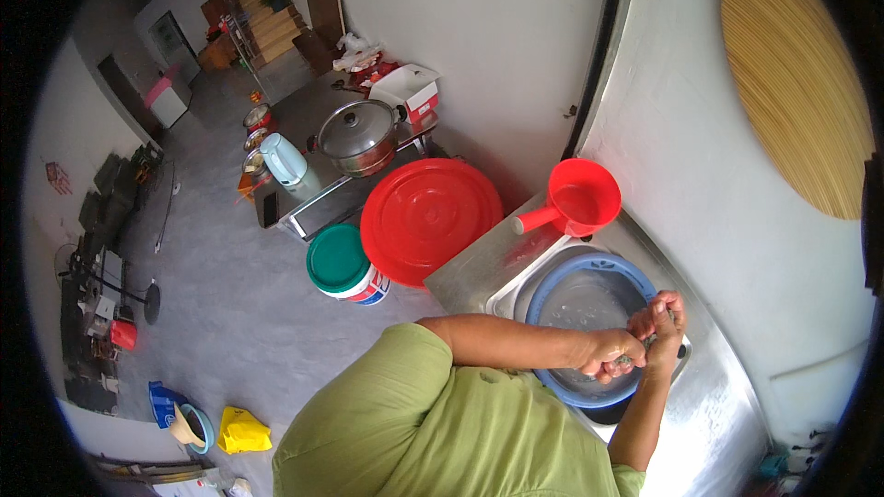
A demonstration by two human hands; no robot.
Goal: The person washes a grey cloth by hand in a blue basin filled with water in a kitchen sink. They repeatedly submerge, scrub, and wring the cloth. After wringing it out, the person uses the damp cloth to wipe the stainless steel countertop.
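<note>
Both my hands are closed on a greyish wet cloth (649, 340), held bunched over the right part of a blue plastic basin (587, 261). My left hand (615, 353) grips its near end, with the forearm reaching across the basin. On the other end is my right hand (663, 324), at the basin's right rim. Murky water (587, 300) with some bubbles lies in the basin, which sits in a stainless steel sink (511, 300). Most of the cloth is hidden by my fingers. A red plastic dipper (583, 197) rests behind the basin, its handle pointing left.
Left of the sink are a large red plastic lid (431, 221) and a bucket with a green lid (338, 259). Beyond, a metal table (318, 197) holds a lidded steel pot (356, 138) and a light blue kettle (283, 159). A wall (690, 152) borders the sink on the right.
</note>
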